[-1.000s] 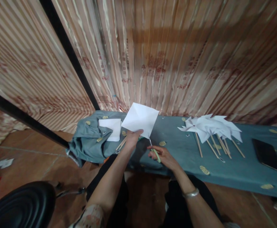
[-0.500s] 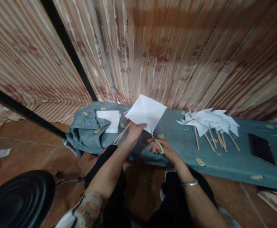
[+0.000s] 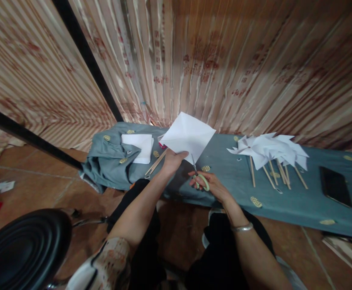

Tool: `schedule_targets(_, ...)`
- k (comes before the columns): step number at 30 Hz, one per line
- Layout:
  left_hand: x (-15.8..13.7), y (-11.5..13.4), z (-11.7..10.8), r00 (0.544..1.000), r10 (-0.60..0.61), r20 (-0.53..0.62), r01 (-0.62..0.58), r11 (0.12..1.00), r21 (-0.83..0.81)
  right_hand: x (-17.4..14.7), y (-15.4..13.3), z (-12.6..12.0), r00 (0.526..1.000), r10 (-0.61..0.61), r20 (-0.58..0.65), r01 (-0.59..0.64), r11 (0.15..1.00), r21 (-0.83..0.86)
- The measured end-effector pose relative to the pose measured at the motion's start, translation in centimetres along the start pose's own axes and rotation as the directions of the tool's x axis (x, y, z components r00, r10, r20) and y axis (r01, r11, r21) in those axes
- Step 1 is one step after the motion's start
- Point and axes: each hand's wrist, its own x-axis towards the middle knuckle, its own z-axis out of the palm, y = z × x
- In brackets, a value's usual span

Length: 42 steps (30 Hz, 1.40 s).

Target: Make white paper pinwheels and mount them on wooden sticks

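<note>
A square sheet of white paper with faint crease lines is held up over the bench by my left hand, its thumb on top near the lower left edge. My right hand has its fingers in the green handles of a pair of scissors. The scissor blades meet the paper at its lower corner, one blade showing over the sheet. Left of the paper, several wooden sticks and a stack of white paper squares lie on the cloth. A small red item, mostly hidden, shows behind the sheet's left corner.
Several white paper pinwheels on wooden sticks lie to the right on the cloth-covered bench. A black phone rests farther right. A round black stool stands at lower left, and a dark metal pole slants before the curtain.
The view has shifted slightly, so the bench sits a little higher in the picture. Both hands keep their holds, and the scissors stay at the paper's lower corner.
</note>
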Motion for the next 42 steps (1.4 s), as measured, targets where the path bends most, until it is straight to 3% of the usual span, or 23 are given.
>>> schedule_targets(15,0.08,-0.13,-0.01,0.999,0.038,0.018,-0.039,0.999,0.012,0.03,0.06,-0.04,1.0,-0.014,-0.027,0.013,1.0,-0.005)
schedule_targets(42,-0.22,0.29,0.12,1.0,-0.009,0.005,0.009,1.0,0.008,-0.05,-0.04,0.13,1.0,0.01,-0.023,-0.01,1.0,-0.021)
